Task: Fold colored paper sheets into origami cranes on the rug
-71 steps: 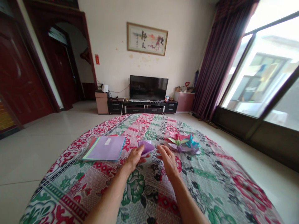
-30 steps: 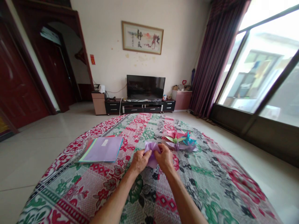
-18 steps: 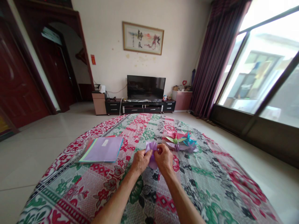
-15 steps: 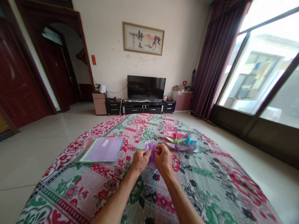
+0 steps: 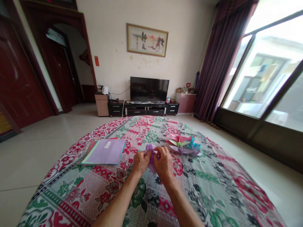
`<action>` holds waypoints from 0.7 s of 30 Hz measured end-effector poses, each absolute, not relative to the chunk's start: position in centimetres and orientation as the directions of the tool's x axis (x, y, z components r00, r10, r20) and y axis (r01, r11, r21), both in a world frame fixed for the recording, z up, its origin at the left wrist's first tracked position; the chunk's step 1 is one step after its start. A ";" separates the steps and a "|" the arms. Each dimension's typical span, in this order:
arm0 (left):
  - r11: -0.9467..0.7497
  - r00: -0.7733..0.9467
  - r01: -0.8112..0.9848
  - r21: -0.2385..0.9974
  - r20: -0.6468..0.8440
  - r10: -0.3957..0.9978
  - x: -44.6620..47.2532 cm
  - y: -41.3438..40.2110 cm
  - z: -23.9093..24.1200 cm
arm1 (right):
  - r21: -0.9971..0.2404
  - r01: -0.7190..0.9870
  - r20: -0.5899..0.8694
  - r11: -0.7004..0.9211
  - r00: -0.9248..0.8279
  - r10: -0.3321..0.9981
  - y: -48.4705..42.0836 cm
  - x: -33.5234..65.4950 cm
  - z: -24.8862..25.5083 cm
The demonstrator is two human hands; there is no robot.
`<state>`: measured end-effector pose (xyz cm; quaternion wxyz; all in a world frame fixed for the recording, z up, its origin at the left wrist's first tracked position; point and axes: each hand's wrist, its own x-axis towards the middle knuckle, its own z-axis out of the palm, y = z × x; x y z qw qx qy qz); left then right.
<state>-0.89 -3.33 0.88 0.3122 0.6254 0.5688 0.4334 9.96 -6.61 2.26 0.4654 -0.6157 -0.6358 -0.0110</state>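
Observation:
A partly folded sheet of purple origami paper (image 5: 150, 147) is held between both hands above the table. My left hand (image 5: 141, 162) grips its left side, thumb on top. On its right side my right hand (image 5: 163, 162) pinches the paper with thumb and forefinger. The fingers cover much of the sheet, so its exact folds are hidden. Right of the hands lies a cluster of folded paper cranes (image 5: 181, 143) in pink, green, blue and purple. To the left is a stack of coloured paper (image 5: 104, 153), purple on top with a small white label.
A round table with a floral tablecloth (image 5: 104, 189) spreads under everything. Beyond it stand a low black TV cabinet (image 5: 137, 111) and a television (image 5: 149, 90). A purple curtain (image 5: 213, 63) hangs beside the window on the right.
My right hand has shifted slightly left, closer to my left hand, over the purple paper. The top of the paper looks narrower and more bunched. The view has moved slightly.

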 end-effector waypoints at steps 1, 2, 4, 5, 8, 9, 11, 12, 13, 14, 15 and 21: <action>-0.147 -0.018 0.425 0.893 0.171 0.985 -0.9 -3.3 0.9 | -0.551 0.796 0.610 0.251 0.179 0.771 -6.7 9.9 2.4; -0.137 -0.011 0.409 0.902 0.155 0.988 -0.9 -3.3 1.0 | -0.544 0.798 0.612 0.259 0.166 0.774 -6.8 9.9 2.5; -0.126 0.002 0.382 0.916 0.136 0.991 -1.0 -3.3 1.0 | -0.527 0.806 0.608 0.269 0.137 0.782 -7.0 9.8 2.6; -0.129 0.009 0.371 0.920 0.135 0.991 -1.0 -3.3 1.0 | -0.515 0.813 0.607 0.269 0.125 0.785 -7.1 9.8 2.7; -0.160 0.038 0.332 0.930 0.156 0.987 -1.2 -3.1 0.8 | -0.475 0.835 0.609 0.277 0.085 0.788 -7.3 9.7 2.7; -0.168 0.043 0.315 0.934 0.162 0.986 -1.3 -3.1 0.7 | -0.465 0.840 0.611 0.280 0.075 0.788 -7.3 9.7 2.7; -0.163 0.047 0.266 0.950 0.156 0.987 -1.3 -2.9 0.4 | -0.446 0.848 0.617 0.286 0.059 0.785 -7.4 9.7 2.6; -0.149 0.049 0.231 0.961 0.142 0.989 -1.3 -2.8 0.3 | -0.436 0.853 0.622 0.289 0.053 0.782 -7.4 9.7 2.6; -0.131 0.052 0.191 0.973 0.123 0.991 -1.3 -2.8 0.2 | -0.424 0.857 0.627 0.293 0.045 0.778 -7.4 9.7 2.6; -0.109 0.059 0.144 0.984 0.102 0.993 -1.3 -2.7 0.2 | -0.414 0.861 0.633 0.297 0.037 0.773 -7.4 9.7 2.6; -0.089 0.066 0.096 0.991 0.083 0.994 -1.3 -2.7 0.2 | -0.404 0.864 0.637 0.300 0.030 0.770 -7.5 9.7 2.6; -0.042 0.082 -0.131 0.991 0.053 0.995 -1.2 -3.2 1.0 | -0.398 0.858 0.641 0.324 0.007 0.768 -7.5 9.7 2.5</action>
